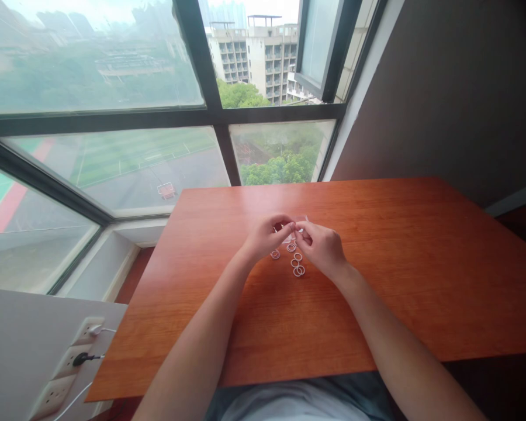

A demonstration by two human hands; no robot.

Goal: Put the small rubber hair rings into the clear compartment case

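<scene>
My left hand (269,235) and my right hand (321,244) meet above the middle of the table. Thumbs and fingertips are pinched together at one spot, and whatever they hold is too small to make out. Just below the fingers, several thin pale rings lie on the wood: an overlapping pair of rings (298,271) nearest me, a ring (297,256) above them, and a pinkish ring (275,254) by my left wrist. Partly hidden behind the fingers is a whitish, see-through piece (286,238) whose kind I cannot tell.
The reddish-brown wooden table (193,280) stretches wide to the right. Windows with a dark frame (221,117) rise behind it, and a grey wall (442,105) stands at right. Wall sockets (72,359) with a black plug (81,358) and cables are at lower left.
</scene>
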